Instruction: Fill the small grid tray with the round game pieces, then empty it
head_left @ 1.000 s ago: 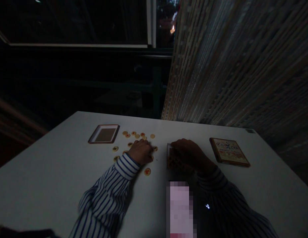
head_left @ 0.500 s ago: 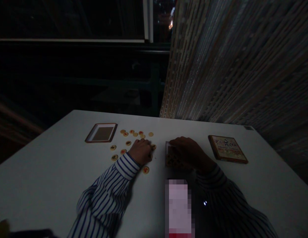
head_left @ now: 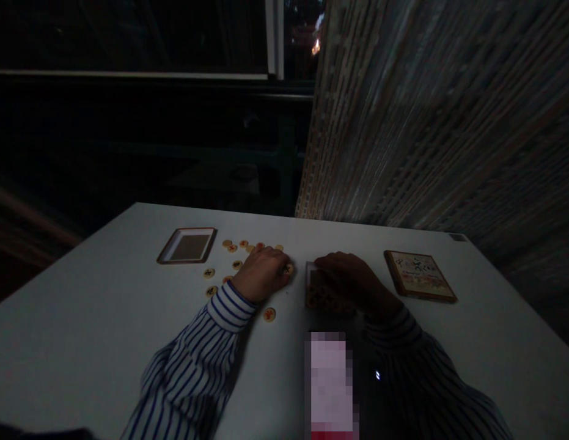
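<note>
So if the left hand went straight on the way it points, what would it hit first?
Probably the round game token at the fingertips of the left hand, maybe already touching; dim light hides depth.

Our cream round counters (head_left: 237,264), marked in red or black, lie scattered near the far edge of the white table (head_left: 82,342), and a single counter (head_left: 269,314) sits apart nearer us. Our left hand (head_left: 262,275) covers some, its fingertips (head_left: 282,267) beside one marked counter (head_left: 288,269). Our right hand (head_left: 346,278) rests on a dark patterned stack (head_left: 317,294), too dim to identify.
</note>
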The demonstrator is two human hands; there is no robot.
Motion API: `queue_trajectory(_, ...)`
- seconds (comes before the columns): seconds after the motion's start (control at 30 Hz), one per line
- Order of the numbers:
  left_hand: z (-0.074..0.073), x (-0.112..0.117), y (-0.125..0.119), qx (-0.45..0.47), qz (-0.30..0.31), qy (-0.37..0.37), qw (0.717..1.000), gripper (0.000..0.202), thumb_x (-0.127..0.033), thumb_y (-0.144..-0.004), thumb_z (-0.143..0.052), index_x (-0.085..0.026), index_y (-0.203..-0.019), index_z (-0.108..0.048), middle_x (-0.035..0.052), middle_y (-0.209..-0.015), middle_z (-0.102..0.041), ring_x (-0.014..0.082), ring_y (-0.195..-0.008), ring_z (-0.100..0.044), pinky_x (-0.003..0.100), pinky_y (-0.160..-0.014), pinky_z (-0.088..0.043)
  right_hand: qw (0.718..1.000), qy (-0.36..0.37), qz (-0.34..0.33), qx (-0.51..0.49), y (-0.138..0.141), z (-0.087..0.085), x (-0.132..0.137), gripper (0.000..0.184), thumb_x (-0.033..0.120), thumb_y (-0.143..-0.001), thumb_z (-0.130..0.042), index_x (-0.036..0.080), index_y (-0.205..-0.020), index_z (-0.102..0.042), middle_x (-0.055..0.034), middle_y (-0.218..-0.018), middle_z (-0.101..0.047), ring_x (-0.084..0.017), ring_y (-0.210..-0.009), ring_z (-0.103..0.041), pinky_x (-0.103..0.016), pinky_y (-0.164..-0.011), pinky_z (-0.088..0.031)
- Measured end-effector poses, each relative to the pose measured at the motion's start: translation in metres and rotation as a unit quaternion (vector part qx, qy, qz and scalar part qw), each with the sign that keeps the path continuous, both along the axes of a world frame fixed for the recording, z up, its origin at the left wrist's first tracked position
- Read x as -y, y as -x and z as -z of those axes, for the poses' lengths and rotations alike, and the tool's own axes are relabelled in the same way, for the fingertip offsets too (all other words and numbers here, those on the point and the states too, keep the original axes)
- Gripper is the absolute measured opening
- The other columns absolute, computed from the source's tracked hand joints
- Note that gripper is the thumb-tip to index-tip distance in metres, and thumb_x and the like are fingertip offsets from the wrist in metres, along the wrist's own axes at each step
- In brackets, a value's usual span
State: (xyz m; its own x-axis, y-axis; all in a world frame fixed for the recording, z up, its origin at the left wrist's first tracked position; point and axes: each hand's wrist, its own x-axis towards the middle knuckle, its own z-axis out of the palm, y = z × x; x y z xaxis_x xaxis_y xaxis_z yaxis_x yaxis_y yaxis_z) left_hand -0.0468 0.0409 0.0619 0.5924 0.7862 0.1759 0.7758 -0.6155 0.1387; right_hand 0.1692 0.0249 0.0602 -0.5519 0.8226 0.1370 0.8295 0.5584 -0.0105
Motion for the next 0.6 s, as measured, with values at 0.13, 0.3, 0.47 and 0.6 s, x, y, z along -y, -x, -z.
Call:
queue_trajectory(0.13, -0.003, 0.001, -0.001, 0.052, -0.002, -0.008, 0.999, 0.018, -0.027, -0.076, -0.054, -0.017, -0.091, -0.059, 0.0063, -0.086, -0.065, 0.0218, -0.083, -0.056, 0.037, -0.078, -0.039, 1.0, -0.009, 0.004, -0.008, -0.001, 0.0, 0.0, 0.02, 0.024, -0.085, -0.045, 0.018, -0.097, -0.058, -0.0056, -0.084, -0.062, -0.016, -0.077, -0.054, -0.027, -0.066, -0.033)
queue_trajectory(0.3, -0.007, 0.003, -0.004, 0.126, -0.005, 0.0, 0.992, 0.019, -0.026, -0.077, -0.055, -0.018, -0.093, -0.058, 0.0025, -0.08, -0.064, 0.0183, -0.078, -0.057, 0.035, -0.077, -0.04, 1.0, -0.019, 0.005, -0.017, -0.002, 0.0, 0.0, 0.019, 0.022, -0.085, -0.044, 0.018, -0.096, -0.059, -0.0056, -0.083, -0.062, -0.015, -0.075, -0.054, -0.027, -0.065, -0.033)
queue_trajectory(0.47, -0.009, 0.007, -0.009, 0.177, -0.01, -0.011, 0.984, 0.019, -0.025, -0.077, -0.055, -0.018, -0.095, -0.058, 0.0038, -0.086, -0.064, 0.0188, -0.083, -0.057, 0.035, -0.079, -0.04, 0.994, -0.027, 0.004, -0.103, 0.0, -0.003, 0.002, 0.017, 0.02, -0.085, -0.044, 0.018, -0.088, -0.061, -0.005, -0.08, -0.063, -0.015, -0.075, -0.055, -0.026, -0.067, -0.037)
queue_trajectory(0.6, -0.007, 0.009, -0.012, 0.212, 0.007, -0.024, 0.977, 0.023, -0.025, -0.077, -0.056, -0.019, -0.099, -0.058, 0.0046, -0.092, -0.065, 0.0189, -0.087, -0.056, 0.035, -0.079, -0.041, 0.961, 0.013, -0.012, -0.276, 0.002, -0.006, 0.005, 0.015, 0.022, -0.083, -0.046, 0.016, -0.088, -0.06, -0.0047, -0.082, -0.065, -0.013, -0.074, -0.058, -0.024, -0.067, -0.042)
